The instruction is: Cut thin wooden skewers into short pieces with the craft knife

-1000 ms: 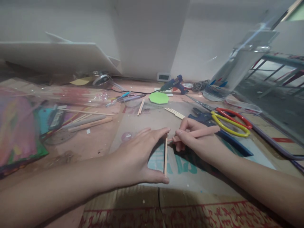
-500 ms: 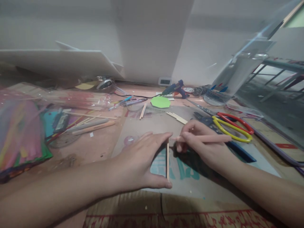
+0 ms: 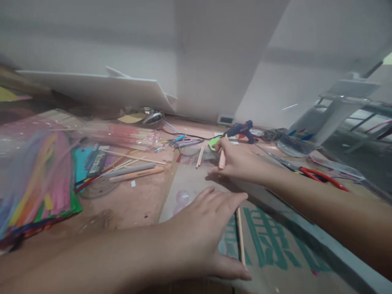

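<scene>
A thin stick in the left hand, a pink pen in the right

The work seems to be at a middle stage. The thin stick (image 3: pixel 241 237) is already placed between the thumb and the fingers of the left hand (image 3: pixel 211 220), but I see no part joined to it. Two short sticks (image 3: pixel 199 157), near the centre of the frame, lie loose side by side, so I judge that these are not yet used. The green paper (image 3: pixel 214 143) is partly hidden behind the right hand (image 3: pixel 234 157), and whether the fingers touch it I cannot tell.

The thin stick is in the lower middle of the frame, over the sheet with green characters (image 3: pixel 269 245). It is straight, pale and narrow, with a dark line along its left side, perhaps its shadow. The left thumb and fingers are spread, and the stick is held between them, by its two ends. Whether it rests on the sheet is not clear.

The right hand is clamped on the pink pen (image 3: pixel 222 160), which is short to the eye because it points toward the camera. The glue gun (image 3: pixel 240 130) lies just behind, in the upper right.
</scene>
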